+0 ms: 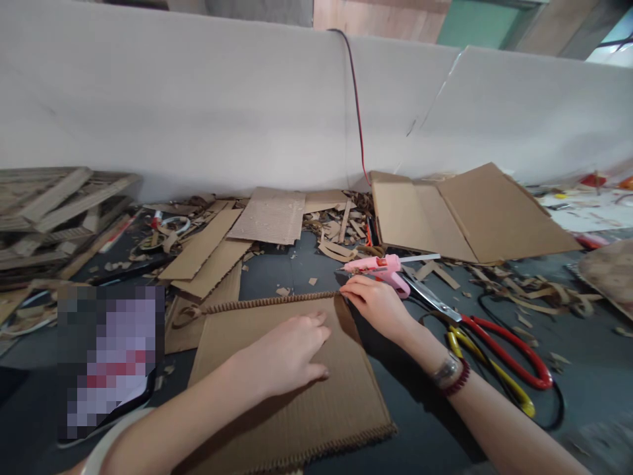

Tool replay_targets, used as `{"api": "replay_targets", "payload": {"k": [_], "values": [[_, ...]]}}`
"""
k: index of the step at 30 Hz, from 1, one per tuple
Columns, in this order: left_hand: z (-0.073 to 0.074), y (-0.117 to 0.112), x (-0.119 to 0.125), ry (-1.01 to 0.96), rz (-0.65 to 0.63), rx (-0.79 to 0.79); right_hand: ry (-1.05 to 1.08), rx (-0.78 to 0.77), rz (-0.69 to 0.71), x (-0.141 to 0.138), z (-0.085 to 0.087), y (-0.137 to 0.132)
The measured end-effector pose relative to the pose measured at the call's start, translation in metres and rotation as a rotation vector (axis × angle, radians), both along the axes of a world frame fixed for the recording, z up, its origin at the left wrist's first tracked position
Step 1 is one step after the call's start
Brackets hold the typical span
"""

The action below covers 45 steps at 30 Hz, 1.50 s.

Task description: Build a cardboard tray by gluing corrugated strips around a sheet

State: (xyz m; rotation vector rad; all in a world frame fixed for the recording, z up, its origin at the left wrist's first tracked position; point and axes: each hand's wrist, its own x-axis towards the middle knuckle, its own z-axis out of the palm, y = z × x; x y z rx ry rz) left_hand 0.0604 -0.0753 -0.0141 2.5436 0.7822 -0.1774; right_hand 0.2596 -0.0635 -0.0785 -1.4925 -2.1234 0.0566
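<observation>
A flat corrugated cardboard sheet (291, 396) lies on the dark work surface (425, 422), with a ribbed strip of cardboard (267, 303) along its far edge. My left hand (289, 349) rests flat on the sheet, fingers apart. My right hand (373, 307) curls over the sheet's far right corner, fingertips at the end of the strip. Just beyond that hand lies a pink hot glue gun (378, 269), nearly touching it. Steel scissors with red handles (499, 349) and a second pair with yellow handles (489, 369) lie to the right of my right wrist.
Folded cardboard panels (469, 218) lean at the back right, and loose cardboard pieces (200, 244) and scraps cover the surface. Stacked cardboard slats (54, 211) sit at the far left. A pale board wall (173, 99) runs behind, with a red-black wire (357, 112) draped over it.
</observation>
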Motion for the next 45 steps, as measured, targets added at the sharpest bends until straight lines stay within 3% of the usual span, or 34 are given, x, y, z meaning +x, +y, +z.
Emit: {"api": "replay_targets", "payload": {"k": [15,24,45], "values": [[0.0015,0.0004,0.0005,-0.013,0.001,-0.003,-0.010,-0.032,-0.003,0.0000,0.0018,0.0026],[-0.0068,-0.0002,-0.0012,-0.052,0.012,0.022,-0.024,0.019,0.023,-0.0068,-0.0003,0.0021],[-0.0044,-0.0007,0.0004,-0.024,-0.003,0.022,0.041,-0.023,0.041,-0.0037,-0.0055,0.0052]]}}
